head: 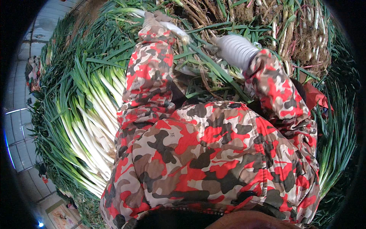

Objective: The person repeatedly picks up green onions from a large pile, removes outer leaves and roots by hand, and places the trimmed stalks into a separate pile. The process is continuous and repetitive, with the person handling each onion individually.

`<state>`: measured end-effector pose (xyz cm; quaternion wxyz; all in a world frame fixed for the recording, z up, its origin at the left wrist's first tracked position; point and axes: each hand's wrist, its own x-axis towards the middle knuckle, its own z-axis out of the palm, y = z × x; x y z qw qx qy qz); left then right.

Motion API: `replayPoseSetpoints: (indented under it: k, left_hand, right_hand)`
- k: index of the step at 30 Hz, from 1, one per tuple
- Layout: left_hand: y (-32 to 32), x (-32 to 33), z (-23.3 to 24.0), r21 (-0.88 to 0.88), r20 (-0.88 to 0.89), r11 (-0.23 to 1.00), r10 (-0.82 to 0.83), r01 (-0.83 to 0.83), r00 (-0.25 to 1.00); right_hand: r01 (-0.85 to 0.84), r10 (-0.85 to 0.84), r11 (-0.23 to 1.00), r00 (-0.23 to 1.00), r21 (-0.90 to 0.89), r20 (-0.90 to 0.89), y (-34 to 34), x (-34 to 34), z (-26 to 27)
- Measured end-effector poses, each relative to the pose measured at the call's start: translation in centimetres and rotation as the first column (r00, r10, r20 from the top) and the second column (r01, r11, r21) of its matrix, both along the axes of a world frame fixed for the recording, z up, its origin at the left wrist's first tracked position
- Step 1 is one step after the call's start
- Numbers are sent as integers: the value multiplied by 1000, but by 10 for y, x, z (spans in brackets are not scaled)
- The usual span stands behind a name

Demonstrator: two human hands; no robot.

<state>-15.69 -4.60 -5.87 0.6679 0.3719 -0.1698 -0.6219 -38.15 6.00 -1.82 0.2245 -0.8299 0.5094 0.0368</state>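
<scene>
At the top centre, my left hand (157, 18), in a brownish glove, is closed around the white stem of a large green onion (178, 31); the root end points down to the right. My right hand (218, 44) is beside that root end, blurred, in a glove with a white ribbed cuff; its fingers and anything in them cannot be made out. Long green leaves and dry peelings lie between my arms. Left of my left arm, many green onions with clean white stems (91, 134) lie side by side.
Bundles of unpeeled green onions with brown roots (308, 48) lie at the top right, some with pink ties. A red plastic piece (316, 96) is by my right elbow. More green onions (334, 143) stand at the right. A tiled floor (21, 123) shows at the far left.
</scene>
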Motion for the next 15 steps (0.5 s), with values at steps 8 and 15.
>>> replayPoseSetpoints:
  k: [8,15]
  left_hand:
    - [21,-32,-11,7,-20,996,-94,94,995]
    - [81,-52,-19,146,-47,987,-56,62,997]
  right_hand:
    - [14,-198,935,849,353,490,10,8,-34]
    - [141,-247,928,927,345,284,46,19,-26]
